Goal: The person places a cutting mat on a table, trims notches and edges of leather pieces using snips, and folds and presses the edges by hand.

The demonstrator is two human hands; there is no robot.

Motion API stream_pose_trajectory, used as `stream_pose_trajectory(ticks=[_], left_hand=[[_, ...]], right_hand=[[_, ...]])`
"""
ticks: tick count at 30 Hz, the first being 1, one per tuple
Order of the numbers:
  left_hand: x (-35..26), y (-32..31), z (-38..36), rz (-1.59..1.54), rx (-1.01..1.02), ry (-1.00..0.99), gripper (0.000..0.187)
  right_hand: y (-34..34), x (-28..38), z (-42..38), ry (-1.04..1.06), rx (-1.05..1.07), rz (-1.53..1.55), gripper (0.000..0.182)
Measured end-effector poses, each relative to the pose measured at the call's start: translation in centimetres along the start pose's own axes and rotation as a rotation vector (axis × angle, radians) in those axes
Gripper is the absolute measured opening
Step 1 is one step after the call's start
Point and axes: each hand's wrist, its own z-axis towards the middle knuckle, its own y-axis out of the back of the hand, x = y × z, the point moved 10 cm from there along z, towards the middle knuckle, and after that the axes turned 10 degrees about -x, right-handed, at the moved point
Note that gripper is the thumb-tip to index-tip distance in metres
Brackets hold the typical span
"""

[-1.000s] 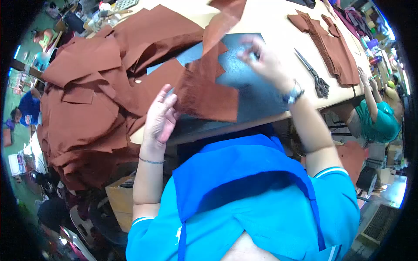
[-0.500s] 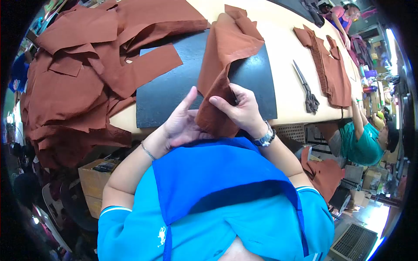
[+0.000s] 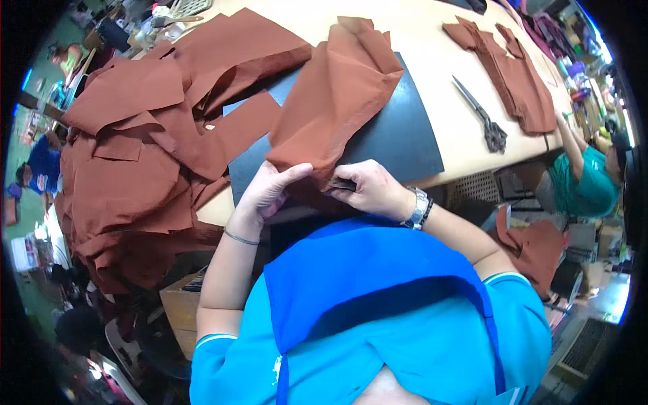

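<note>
A piece of reddish-brown fabric lies partly folded from the table's middle down to its front edge. My left hand is closed on its lower edge, the thumb on top and the fingers underneath. Close against that edge, my right hand grips a small dark tool that looks like thread snips. The snips' tips touch or nearly touch the fabric edge; my fingers cover part of them. Beneath the fabric is a black mat.
Brown fabric pieces are heaped on the left, hanging over the edge. Large scissors lie right of the mat, beside another brown piece. At the right, a person in a teal shirt reaches onto the table.
The fabric's lower end has been turned and spread leftward. My right hand has moved down from the fabric's side to its lower edge, and the snips now show. The view has shifted.
</note>
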Motion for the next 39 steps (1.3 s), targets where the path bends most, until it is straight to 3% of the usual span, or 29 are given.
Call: stream_pose_trajectory(ticks=[3, 5, 7, 10, 13, 22, 28, 32, 39], left_hand=[[0.9, 3.2, 1.0, 0.083, -0.133, -0.007, 0.046], [2.3, 5.8, 1.9, 0.024, -0.195, -0.072, 0.037], [-0.1, 4.2, 0.6, -0.059, -0.115, -0.271, 0.036], [-0.6, 3.6, -0.4, -0.065, -0.107, -0.353, 0.042], [-0.8, 3.6, -0.3, -0.065, -0.097, -0.402, 0.041], [-1.0, 3.4, -0.4, -0.075, -0.091, -0.395, 0.042], [-1.1, 3.5, -0.4, -0.056, -0.112, -0.403, 0.044], [-1.2, 3.9, -0.5, -0.064, -0.174, -0.451, 0.044], [-1.1, 3.7, -0.4, -0.015, -0.133, -0.410, 0.041]], right_hand=[[0.5, 1.8, 0.0, 0.045, 0.028, -0.043, 0.028], [0.3, -0.6, -0.5, -0.225, 0.006, 0.230, 0.036], [-0.9, -3.9, -1.7, -0.567, 0.035, 0.527, 0.039], [-2.4, -4.8, -2.3, -0.794, 0.032, 0.806, 0.038], [-3.0, -4.3, -1.9, -0.870, 0.074, 0.896, 0.041], [-4.2, -4.5, -1.1, -0.909, 0.122, 1.044, 0.045], [-3.5, -4.6, -0.5, -0.793, 0.122, 0.955, 0.041], [-3.6, -4.6, -1.5, -0.870, 0.129, 0.988, 0.040], [-3.8, -4.3, -0.3, -0.811, 0.130, 0.970, 0.037]])
